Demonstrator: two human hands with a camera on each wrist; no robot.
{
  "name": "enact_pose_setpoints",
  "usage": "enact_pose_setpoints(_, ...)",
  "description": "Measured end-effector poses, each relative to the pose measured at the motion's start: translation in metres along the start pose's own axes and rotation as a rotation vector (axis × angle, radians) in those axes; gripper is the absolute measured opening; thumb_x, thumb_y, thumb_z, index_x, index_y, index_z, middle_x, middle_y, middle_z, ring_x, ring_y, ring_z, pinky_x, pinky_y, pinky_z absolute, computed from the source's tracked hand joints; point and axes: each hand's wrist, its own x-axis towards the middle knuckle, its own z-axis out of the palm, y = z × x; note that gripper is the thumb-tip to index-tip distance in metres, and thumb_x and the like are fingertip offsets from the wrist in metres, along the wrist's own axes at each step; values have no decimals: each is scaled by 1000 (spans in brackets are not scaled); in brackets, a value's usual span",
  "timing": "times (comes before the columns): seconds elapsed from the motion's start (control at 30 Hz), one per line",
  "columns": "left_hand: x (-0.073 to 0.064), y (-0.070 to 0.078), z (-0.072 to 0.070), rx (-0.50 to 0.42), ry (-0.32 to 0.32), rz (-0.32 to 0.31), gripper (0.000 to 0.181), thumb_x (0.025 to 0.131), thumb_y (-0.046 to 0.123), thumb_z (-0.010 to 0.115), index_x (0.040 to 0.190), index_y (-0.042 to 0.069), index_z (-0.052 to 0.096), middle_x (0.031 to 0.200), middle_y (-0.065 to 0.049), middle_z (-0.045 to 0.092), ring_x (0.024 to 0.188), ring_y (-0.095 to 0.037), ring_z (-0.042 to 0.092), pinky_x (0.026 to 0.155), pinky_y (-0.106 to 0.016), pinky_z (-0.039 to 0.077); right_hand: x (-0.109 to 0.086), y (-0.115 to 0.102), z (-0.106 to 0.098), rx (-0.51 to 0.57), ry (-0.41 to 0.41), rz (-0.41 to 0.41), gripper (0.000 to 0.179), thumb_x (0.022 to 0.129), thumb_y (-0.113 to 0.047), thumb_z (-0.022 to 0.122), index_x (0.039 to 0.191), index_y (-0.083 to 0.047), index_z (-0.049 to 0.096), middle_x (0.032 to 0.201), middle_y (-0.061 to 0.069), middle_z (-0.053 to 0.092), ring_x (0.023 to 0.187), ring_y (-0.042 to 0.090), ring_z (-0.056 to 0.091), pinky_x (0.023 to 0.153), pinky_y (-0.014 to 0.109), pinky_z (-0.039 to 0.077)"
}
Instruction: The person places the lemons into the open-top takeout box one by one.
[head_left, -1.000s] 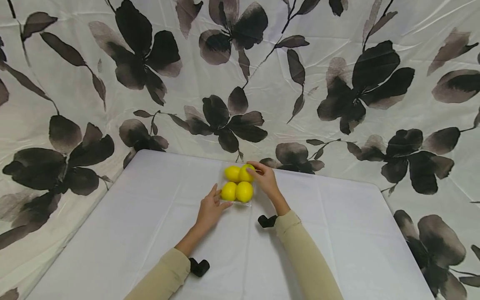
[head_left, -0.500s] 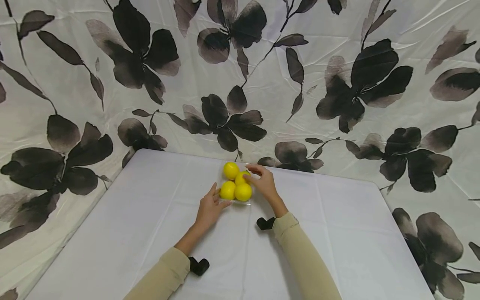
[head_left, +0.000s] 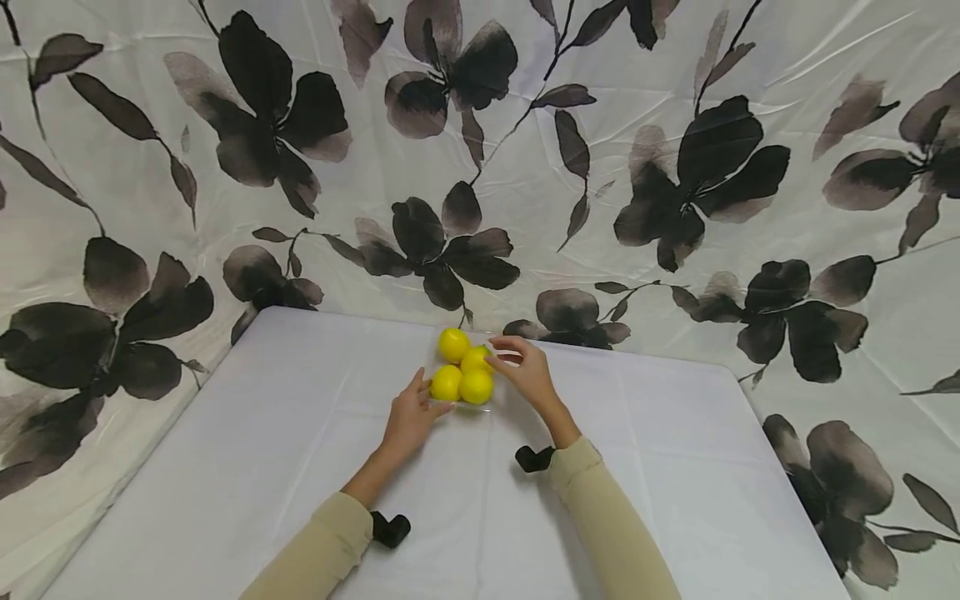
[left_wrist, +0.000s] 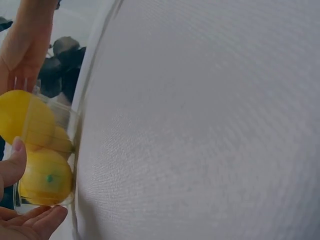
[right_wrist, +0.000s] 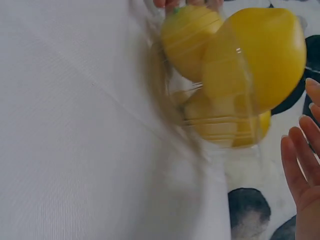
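Observation:
Several yellow lemons (head_left: 453, 344) sit in a small clear plastic container (head_left: 478, 408) near the table's far edge. The back right lemon (head_left: 476, 359) lies partly behind the right fingertips in the head view. My left hand (head_left: 407, 421) holds the container's near left corner, its thumb at the near side and its fingers along the left side. My right hand (head_left: 531, 379) hovers at the right side with curved, spread fingers and nothing between them. In the right wrist view its fingers (right_wrist: 300, 155) are apart from the lemons. The container's floor is mostly hidden.
A white cloth covers the table (head_left: 300, 450), whose far edge runs just behind the container. Behind it hangs a floral sheet (head_left: 570, 192). Black wrist devices (head_left: 534, 458) show at both sleeves.
My right hand has let go of the back right lemon, which now sits lower among the others, and has drawn slightly away. The back left lemon has shifted. My left hand keeps its hold.

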Motion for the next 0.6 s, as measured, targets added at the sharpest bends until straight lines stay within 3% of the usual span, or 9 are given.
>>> enact_pose_setpoints(0.17, 4, -1, -1, 25, -14, 15, 92, 88, 25, 76, 155, -3, 19, 149, -22, 46, 130, -41, 52, 106, -52, 46, -5, 10, -11, -31, 19, -32, 34, 90, -14, 74, 121, -2, 67, 125, 18, 65, 117, 36, 62, 99, 53, 53)
enact_pose_setpoints(0.33, 3, 2, -3, 83, -2, 28, 90, 90, 27, 73, 156, -1, 18, 158, -24, 31, 147, -42, 26, 120, -56, 26, -16, -1, -22, -170, 56, -100, 30, 93, -21, 70, 119, -8, 69, 122, 11, 68, 114, 28, 64, 94, 43, 57)
enact_pose_setpoints(0.47, 1, 7, -1, 169, 60, 129, 85, 91, 24, 71, 155, -1, 22, 161, -24, 23, 151, -43, 8, 123, -57, 12, -26, -11, -24, -272, 97, -113, 30, 95, -23, 67, 120, -7, 69, 121, 9, 69, 115, 25, 64, 95, 40, 57)
enact_pose_setpoints(0.6, -2, 17, 4, 266, 126, 281, 82, 92, 25, 71, 154, -4, 25, 161, -21, 23, 152, -40, 5, 124, -56, 12, -37, -19, -22, -408, 121, -89, 33, 96, -25, 65, 125, -7, 67, 128, 9, 67, 122, 27, 61, 103, 44, 51)
